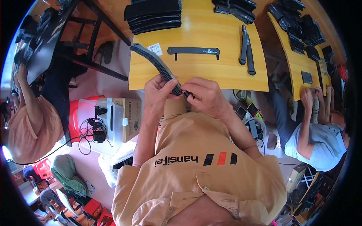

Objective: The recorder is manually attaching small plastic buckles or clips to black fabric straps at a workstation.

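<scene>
Gripping: both hands close on one long black strap [160, 66] at the near edge of the yellow wooden table [211, 75].
Left hand: the left hand [158, 90] has its fingers curled shut around the strap's near part, thumb pressed on top.
Right hand: the right hand [205, 96] pinches the strap's near end, fingertips closed on it, just beside the left hand, at its 3 o'clock.
Strap: it runs from the hands toward 11 o'clock, curving across the table's left corner; its far end lies on the wood next to a small white tag [155, 49].
Flat strap: a second black strap [193, 51] lies straight across the table centre, at 12 o'clock from the hands, apart from them.
Pair of straps: two more black straps [247, 49] lie side by side at 1 o'clock, running away from the person.
Stack: a pile of black pieces [152, 15] sits at the far left of the table.
Box: a cardboard box [130, 116] stands on the floor at 9 o'clock.
Co-worker: another person's hands [315, 96] work at a neighbouring table at 3 o'clock.
</scene>
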A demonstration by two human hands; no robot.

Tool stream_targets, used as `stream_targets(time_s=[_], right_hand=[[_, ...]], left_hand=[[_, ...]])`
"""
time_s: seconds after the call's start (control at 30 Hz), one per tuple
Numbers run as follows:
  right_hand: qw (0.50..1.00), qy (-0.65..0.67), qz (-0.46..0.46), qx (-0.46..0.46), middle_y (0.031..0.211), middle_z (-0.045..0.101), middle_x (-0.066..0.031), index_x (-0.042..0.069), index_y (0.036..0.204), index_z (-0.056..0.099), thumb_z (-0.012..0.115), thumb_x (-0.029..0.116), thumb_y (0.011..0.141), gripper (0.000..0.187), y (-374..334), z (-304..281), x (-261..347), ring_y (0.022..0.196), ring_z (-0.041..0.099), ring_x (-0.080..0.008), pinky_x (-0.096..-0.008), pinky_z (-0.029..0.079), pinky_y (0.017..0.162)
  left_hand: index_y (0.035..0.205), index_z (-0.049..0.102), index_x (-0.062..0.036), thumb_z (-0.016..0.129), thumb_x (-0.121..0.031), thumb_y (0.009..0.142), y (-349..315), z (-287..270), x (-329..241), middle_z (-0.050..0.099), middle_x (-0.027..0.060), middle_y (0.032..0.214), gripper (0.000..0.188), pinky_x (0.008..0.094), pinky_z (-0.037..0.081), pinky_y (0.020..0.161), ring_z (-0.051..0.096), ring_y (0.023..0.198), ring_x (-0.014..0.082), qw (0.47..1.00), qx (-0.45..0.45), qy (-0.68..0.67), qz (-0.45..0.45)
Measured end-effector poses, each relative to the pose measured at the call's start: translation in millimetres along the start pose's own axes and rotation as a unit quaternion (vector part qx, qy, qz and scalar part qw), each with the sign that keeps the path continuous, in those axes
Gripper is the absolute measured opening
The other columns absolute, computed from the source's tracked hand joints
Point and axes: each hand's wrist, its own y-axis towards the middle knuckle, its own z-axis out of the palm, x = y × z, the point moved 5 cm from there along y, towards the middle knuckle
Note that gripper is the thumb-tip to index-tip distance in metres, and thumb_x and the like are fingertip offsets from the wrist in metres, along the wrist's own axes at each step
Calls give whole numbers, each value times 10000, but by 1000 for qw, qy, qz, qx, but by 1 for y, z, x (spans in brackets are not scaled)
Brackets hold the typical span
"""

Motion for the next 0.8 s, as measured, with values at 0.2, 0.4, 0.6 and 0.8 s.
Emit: stream_targets(time_s=[0.2,0.4,0.6,0.8], right_hand=[[999,28,40,-22,777,600,-125,-20,872,627,584,-89,638,248,-1,4,-10,628,589,-237,-289,471,537],[986,90,138,-5,817,622,-126,-30,862,637,542,-136,652,254,-3,-5,-23,691,618,-223,-260,482,589],[981,158,113,10,870,624,-117,-19,931,655,561,-151,696,286,0,-13,-14,810,620,-195,-257,506,698],[896,395,204,22,932,569,-100,-25,945,661,610,-120,716,253,-8,0,-34,895,598,-189,-274,512,782]], left_hand=[[927,574,57,608,-75,829,-4,9,7,633,100,759,167,209,539,513,626,620,132,999,17,-29,-12],[937,575,63,607,-89,836,-5,11,8,640,121,748,185,215,550,523,639,607,156,995,31,-90,-21],[953,564,65,592,-102,846,-3,6,7,642,131,750,201,208,546,510,650,607,174,993,34,-102,-43],[953,553,68,589,-104,846,-3,12,7,641,136,750,206,209,547,513,650,609,174,992,53,-107,-44]])
